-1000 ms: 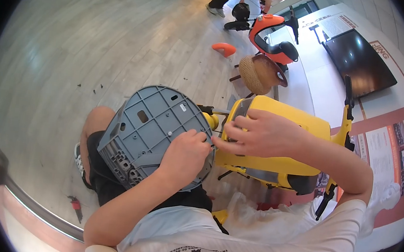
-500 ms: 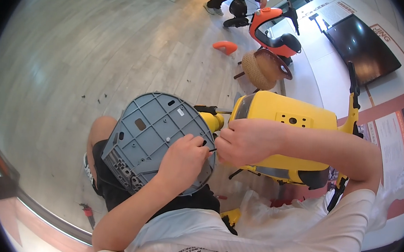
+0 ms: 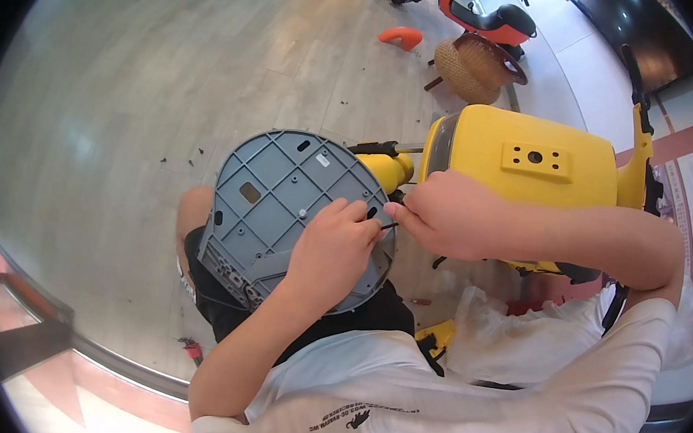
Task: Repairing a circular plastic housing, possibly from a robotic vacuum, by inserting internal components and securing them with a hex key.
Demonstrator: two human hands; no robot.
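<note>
A grey rounded plastic panel (image 3: pixel 272 173), ribbed across its face, rests on my lap. My left hand (image 3: pixel 337 247) lies over its right part with the fingers closed. A thin dark strip or rod (image 3: pixel 390 226) shows between my two hands at the panel's right edge. My right hand (image 3: pixel 445 214) is pinched by the strip's other end. What lies inside the fingers of either hand is mostly hidden, and the strip's exact kind is too small to make out.
Just right of the panel stands a yellow scooter body (image 3: pixel 485 138). Beyond it are a woven stool (image 3: pixel 466 70), an orange part (image 3: pixel 401 37) and an orange scooter (image 3: pixel 508 20). Several small dark screws (image 3: pixel 190 162) lie on the floor. A white plastic bag (image 3: pixel 517 339) is at my right.
The whole view has tilted, so the stool and the scooters sit higher in the picture. Both hands stay at the panel's right edge around the thin dark strip.
</note>
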